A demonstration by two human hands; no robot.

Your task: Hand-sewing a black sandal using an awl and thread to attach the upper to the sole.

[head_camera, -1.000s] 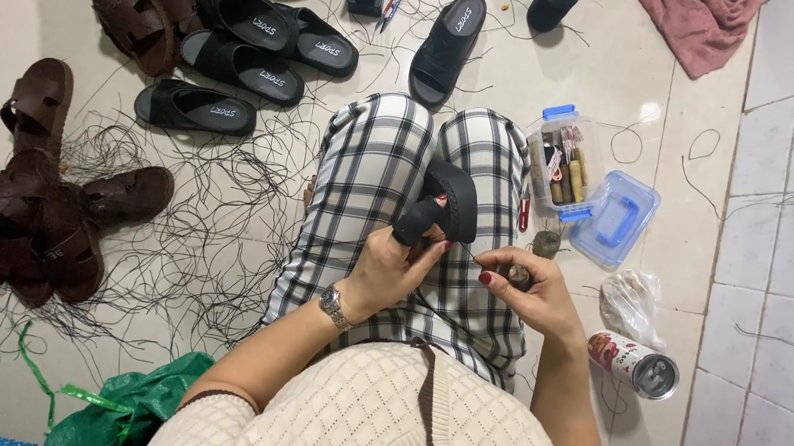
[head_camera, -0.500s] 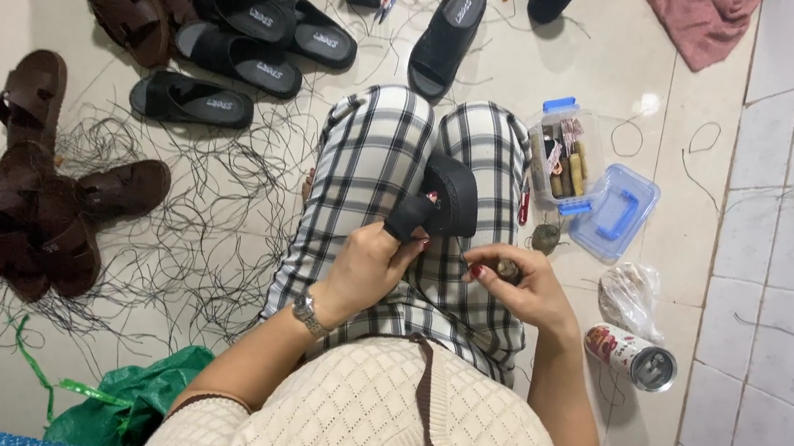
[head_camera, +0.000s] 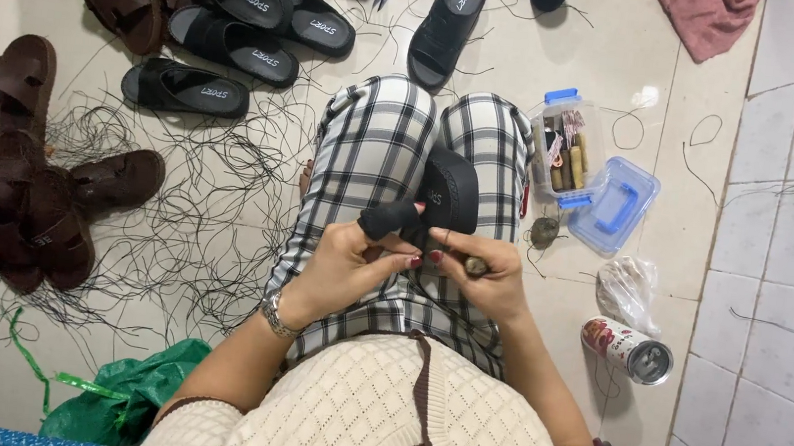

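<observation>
Left hand: the left hand (head_camera: 348,259) grips the strap end of a black foam sandal (head_camera: 440,198), thumb and fingers clamped on it; one fingertip wears a dark cover.
Right hand: the right hand (head_camera: 483,273) sits just beside the left, fingers pinched together on a small wooden-handled tool (head_camera: 475,264), whose tip I cannot make out.
Sandal in work: it rests on the lap, across the black-and-white checked trousers (head_camera: 380,151), toe pointing away from the body.
Wrist: a silver metal watch (head_camera: 275,314) circles the left wrist.
Floor, left side: a tangle of loose black thread (head_camera: 198,220) spreads beside the left leg; beyond it lies a heap of brown leather sandals (head_camera: 17,190).
Floor, far side: more black sandals (head_camera: 241,21) lie in a row, with a single one (head_camera: 451,15) apart near the knees.
Floor, right side: an open clear plastic box of small tools (head_camera: 565,148) stands near the right knee, its blue lid (head_camera: 618,206) touching it; a drink can (head_camera: 627,351) lies on its side near the right elbow.
Near corner: a crumpled green plastic bag (head_camera: 123,396) lies by the left arm.
</observation>
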